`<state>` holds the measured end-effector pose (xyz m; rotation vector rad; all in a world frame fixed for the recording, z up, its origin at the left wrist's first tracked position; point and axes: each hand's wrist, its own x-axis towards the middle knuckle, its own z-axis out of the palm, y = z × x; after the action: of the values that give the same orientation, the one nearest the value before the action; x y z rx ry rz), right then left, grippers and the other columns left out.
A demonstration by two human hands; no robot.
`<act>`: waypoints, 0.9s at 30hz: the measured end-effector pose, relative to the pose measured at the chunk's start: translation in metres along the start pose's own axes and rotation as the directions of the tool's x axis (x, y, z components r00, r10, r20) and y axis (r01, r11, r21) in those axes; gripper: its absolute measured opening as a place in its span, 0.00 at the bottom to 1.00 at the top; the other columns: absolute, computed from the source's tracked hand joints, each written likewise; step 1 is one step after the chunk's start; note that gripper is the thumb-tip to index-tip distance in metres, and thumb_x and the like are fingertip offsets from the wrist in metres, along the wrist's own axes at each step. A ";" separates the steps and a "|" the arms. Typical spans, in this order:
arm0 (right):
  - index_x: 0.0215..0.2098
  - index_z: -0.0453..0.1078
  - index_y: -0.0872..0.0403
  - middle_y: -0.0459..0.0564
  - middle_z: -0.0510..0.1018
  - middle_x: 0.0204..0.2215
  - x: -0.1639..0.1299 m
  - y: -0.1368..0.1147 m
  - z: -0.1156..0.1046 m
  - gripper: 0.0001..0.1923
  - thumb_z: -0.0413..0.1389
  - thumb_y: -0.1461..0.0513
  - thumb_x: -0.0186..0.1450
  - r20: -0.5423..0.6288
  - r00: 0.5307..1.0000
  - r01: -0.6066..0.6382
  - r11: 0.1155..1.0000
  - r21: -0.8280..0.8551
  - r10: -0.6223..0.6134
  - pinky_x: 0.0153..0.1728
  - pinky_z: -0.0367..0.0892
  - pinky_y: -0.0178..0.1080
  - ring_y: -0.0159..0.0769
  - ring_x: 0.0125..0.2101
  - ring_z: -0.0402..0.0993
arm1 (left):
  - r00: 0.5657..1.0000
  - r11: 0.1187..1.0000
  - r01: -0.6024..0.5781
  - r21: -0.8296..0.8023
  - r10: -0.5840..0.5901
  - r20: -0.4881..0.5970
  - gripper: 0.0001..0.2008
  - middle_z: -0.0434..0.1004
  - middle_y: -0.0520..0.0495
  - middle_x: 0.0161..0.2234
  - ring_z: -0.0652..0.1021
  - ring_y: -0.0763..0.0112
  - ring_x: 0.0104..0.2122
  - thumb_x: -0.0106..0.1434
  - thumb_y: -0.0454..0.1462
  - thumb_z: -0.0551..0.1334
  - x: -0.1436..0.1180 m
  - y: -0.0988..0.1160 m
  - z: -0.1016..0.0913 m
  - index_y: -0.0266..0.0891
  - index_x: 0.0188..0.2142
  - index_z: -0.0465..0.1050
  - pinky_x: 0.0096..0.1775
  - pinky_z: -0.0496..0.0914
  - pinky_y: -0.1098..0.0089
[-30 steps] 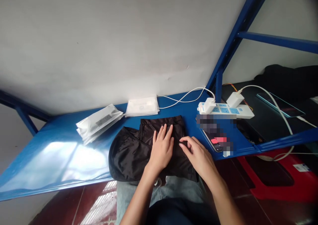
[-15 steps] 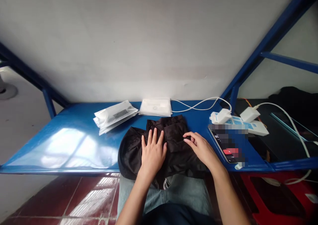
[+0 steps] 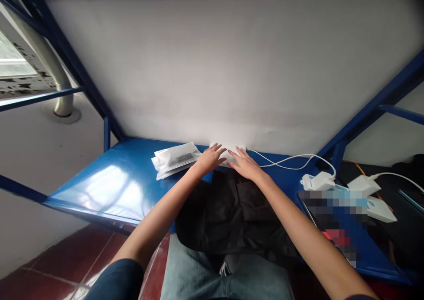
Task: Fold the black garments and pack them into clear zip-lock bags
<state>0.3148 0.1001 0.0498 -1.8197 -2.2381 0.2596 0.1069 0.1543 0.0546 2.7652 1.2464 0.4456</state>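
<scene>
Both my arms reach forward over a dark folded garment (image 3: 232,211) lying at the front of the blue tabletop (image 3: 132,159). My left hand (image 3: 212,157) has its fingers stretched over the left part of a flat white packet (image 3: 228,155) by the wall. Over the packet's right part lies my right hand (image 3: 244,164), its fingers also spread. Whether the fingertips press on the packet I cannot tell. Just left of my left hand sit white translucent plastic bags (image 3: 177,159), stacked, with a dark printed patch on the top one.
At the right stand a white power strip (image 3: 380,208) and two white chargers (image 3: 364,186) with cables (image 3: 285,164). A phone, mostly blurred out, lies in front of the strip. Blue frame bars (image 3: 371,108) rise at both sides, and a wall (image 3: 232,70) closes the back.
Both hands have left the dark garment and moved forward to the white packet. My right hand's fingers have spread. The view has shifted, so things appear farther right and lower.
</scene>
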 end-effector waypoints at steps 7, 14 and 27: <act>0.76 0.45 0.43 0.53 0.38 0.77 0.035 0.035 0.041 0.43 0.41 0.35 0.71 0.192 0.981 0.034 0.999 -0.028 -0.028 0.71 0.37 0.57 0.52 0.75 0.32 | 0.984 0.999 -0.009 0.038 0.002 0.176 0.28 0.55 0.38 0.73 0.59 0.50 0.71 0.75 0.50 0.54 0.013 -0.037 0.045 0.47 0.70 0.60 0.67 0.58 0.51; 0.74 0.53 0.38 0.48 0.43 0.76 0.041 0.046 0.037 0.33 0.37 0.41 0.75 0.205 0.977 0.060 0.998 0.009 -0.060 0.71 0.42 0.59 0.52 0.75 0.35 | 0.962 0.999 -0.041 0.023 0.034 0.271 0.25 0.62 0.40 0.70 0.65 0.54 0.68 0.74 0.47 0.57 0.027 -0.047 0.038 0.48 0.68 0.64 0.64 0.61 0.58; 0.59 0.76 0.45 0.45 0.79 0.59 -0.010 0.012 -0.034 0.20 0.47 0.62 0.76 -0.222 0.952 0.232 0.969 0.082 -0.209 0.63 0.65 0.45 0.40 0.62 0.71 | 0.994 0.982 -0.103 0.160 0.107 -0.013 0.13 0.80 0.40 0.39 0.80 0.60 0.43 0.76 0.36 0.51 -0.027 0.031 -0.061 0.38 0.44 0.76 0.47 0.70 0.63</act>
<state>0.3385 0.0926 0.0783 -1.4530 -2.2061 0.1340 0.0952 0.1106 0.1123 2.9784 1.1942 0.4015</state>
